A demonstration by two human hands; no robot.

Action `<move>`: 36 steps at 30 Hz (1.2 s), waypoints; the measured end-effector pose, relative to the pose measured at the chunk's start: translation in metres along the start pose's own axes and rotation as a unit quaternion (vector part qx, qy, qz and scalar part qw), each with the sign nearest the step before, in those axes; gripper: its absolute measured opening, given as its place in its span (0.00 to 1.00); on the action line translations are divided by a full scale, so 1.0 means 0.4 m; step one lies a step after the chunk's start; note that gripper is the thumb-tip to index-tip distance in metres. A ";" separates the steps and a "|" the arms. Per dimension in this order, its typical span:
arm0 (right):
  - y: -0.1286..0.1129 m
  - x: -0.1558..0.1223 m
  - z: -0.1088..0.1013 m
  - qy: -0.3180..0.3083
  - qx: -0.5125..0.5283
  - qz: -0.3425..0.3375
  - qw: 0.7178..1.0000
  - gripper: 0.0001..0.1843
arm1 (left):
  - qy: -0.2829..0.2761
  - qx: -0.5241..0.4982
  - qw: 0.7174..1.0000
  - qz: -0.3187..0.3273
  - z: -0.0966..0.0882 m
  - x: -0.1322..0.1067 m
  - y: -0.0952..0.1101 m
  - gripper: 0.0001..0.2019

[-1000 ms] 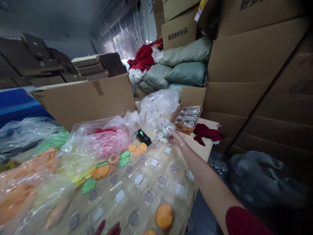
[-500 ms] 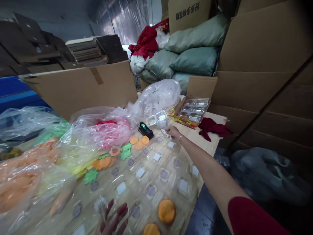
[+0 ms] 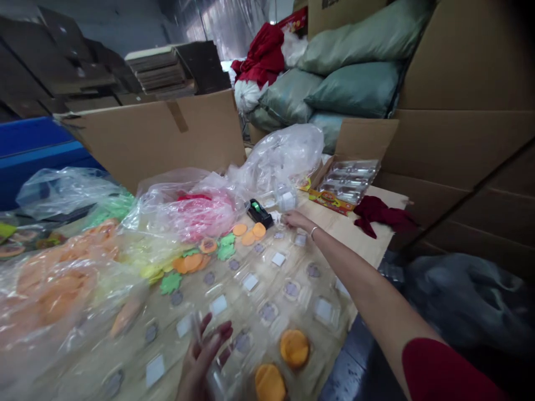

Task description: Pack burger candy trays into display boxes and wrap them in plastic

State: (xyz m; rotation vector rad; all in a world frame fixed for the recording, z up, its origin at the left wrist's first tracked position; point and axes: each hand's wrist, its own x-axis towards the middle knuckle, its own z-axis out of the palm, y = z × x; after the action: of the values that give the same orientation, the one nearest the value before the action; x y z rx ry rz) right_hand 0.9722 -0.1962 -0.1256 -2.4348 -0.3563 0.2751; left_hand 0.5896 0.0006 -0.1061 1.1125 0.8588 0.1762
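My left hand (image 3: 204, 356), low in the view and blurred, has its fingers around a clear plastic container (image 3: 215, 379). Stretched far across the table, my right hand (image 3: 296, 219) pinches a small crumpled white thing (image 3: 276, 218) whose kind I cannot make out. A black tape dispenser (image 3: 259, 213) stands just left of it, and a clear lidded box (image 3: 287, 197) is behind. Between my hands lie clear plastic trays in rows, some with a white square (image 3: 249, 282), others with a grey scalloped piece (image 3: 268, 313). Two near trays hold orange round pieces (image 3: 295, 348).
Orange discs (image 3: 248, 238) and green flower-shaped pieces (image 3: 170, 283) lie left of the rows. Plastic bags of pink (image 3: 200, 217) and orange pieces (image 3: 67, 284) fill the left side. An open carton (image 3: 332, 203) of clear packs and a dark red cloth (image 3: 382, 215) stand at the far right.
The view has shifted, so the table things sit further right. My left hand has turned, with the clear container now upright in it. My right hand stays near the tape dispenser, closer to it.
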 end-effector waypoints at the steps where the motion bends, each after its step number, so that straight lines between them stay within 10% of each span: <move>1: -0.015 -0.022 -0.002 0.010 0.003 -0.011 1.000 0.09 | -0.022 -0.003 1.000 0.004 0.016 -0.011 0.007 0.48; 5: -0.094 -0.195 0.020 -0.008 0.042 -0.097 0.994 0.09 | -0.152 -0.101 0.983 -0.030 0.084 -0.039 0.040 0.45; 8: -0.150 -0.418 0.055 -0.142 0.211 -0.200 0.946 0.14 | -0.243 -0.216 0.944 -0.051 0.126 -0.049 0.055 0.42; 14: -0.184 -0.710 0.134 -0.137 0.300 -0.156 0.931 0.17 | -0.260 -0.199 0.945 -0.006 0.194 -0.086 0.028 0.39; 18: -0.039 -0.617 0.063 -0.028 0.163 -0.150 0.975 0.20 | -0.205 -0.005 0.975 0.084 0.198 -0.101 -0.002 0.40; 21: 0.142 -0.519 -0.085 0.126 -0.092 -0.013 0.988 0.23 | -0.195 0.133 0.964 0.120 0.179 -0.097 -0.021 0.41; 26: 0.332 -0.462 -0.232 0.116 -0.223 0.071 0.965 0.20 | -0.221 0.306 0.906 0.192 0.146 -0.094 -0.067 0.33; 31: 0.301 -0.390 -0.184 0.150 -0.234 0.009 0.961 0.19 | -0.218 0.409 0.825 0.322 0.109 -0.081 -0.104 0.27; 36: 0.117 -0.172 -0.096 0.196 -0.206 -0.076 0.956 0.27 | -0.167 0.407 0.811 0.386 0.050 -0.021 -0.122 0.24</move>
State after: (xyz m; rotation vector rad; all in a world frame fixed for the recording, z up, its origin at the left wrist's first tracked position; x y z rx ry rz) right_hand 0.9270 -0.2755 -0.1187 -2.7672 -0.4529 -0.3855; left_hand 0.5840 -0.0407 -0.1394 2.2064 0.0705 0.2788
